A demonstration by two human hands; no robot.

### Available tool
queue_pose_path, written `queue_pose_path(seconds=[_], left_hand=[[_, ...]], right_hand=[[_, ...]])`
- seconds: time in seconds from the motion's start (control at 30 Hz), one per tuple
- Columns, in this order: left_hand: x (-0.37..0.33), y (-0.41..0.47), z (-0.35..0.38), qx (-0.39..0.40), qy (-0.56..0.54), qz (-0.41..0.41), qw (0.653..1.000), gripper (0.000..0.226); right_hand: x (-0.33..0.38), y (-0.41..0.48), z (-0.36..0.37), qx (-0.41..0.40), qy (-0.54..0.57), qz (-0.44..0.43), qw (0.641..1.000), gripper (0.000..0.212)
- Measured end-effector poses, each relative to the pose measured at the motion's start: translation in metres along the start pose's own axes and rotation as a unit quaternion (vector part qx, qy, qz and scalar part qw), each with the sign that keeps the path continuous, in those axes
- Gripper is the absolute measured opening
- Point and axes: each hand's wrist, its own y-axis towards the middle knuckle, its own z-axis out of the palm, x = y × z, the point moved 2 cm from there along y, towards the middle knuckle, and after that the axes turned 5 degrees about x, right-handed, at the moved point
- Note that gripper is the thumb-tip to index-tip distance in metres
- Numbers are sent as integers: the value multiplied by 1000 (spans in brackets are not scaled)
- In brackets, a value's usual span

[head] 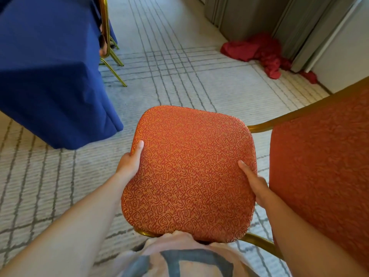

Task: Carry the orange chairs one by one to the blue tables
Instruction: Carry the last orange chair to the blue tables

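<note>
Fingers of left hand (128, 164) and right hand (257, 185) hidden beneath orange chair (189, 166) seat; backrest (319, 166) partly off-frame.

The person wears a pale pink shirt (179, 242), down at six o'clock, with a large dark grey print (196, 255) on it. The left forearm (79, 226) and right forearm (299, 226) are bare.

Chair (187, 172) centre, table (50, 76) front-left, cloth heap (257, 50) far right beside wall (249, 15)

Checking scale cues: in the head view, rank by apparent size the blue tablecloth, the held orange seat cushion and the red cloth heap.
Tied first: blue tablecloth and orange seat cushion, about alike; cushion nearer, cloth cropped.
Smallest: red cloth heap, also farthest.
</note>
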Motion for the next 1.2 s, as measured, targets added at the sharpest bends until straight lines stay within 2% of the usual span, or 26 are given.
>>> queue_pose_path(seconds=[0.1,0.2,0.33,0.43,0.6,0.73,0.83,1.0,1.07,1.2], left_hand=[[-47,51,-24,-16,5,21,1000,95],[-87,95,-42,-26,4,24,999,95],[-124,160,-53,-19,1,5,1000,97],[-145,211,-53,-20,-23,-17,999,99],[-211,301,-70,-48,-31,-27,998,87],[-270,376,-87,-60,-65,-45,995,87],[-290,419,-98,-69,-77,-48,993,87],[-318,494,-134,-80,-82,-45,992,89],[-328,567,-162,-87,-85,-69,990,91],[-344,593,-177,-87,-97,-55,990,94]], right_hand=[[61,36,26,-5,-8,-27,1000,95],[108,71,52,8,-6,-43,999,91],[165,128,78,14,-21,-44,999,100],[210,178,97,19,-42,-30,998,97],[304,262,138,40,-59,-36,997,108],[393,329,174,66,-70,-31,995,101],[434,366,203,75,-93,-21,993,104],[490,429,263,93,-94,-26,991,87],[523,483,314,100,-100,-12,990,77],[551,500,340,97,-108,-20,989,66]])
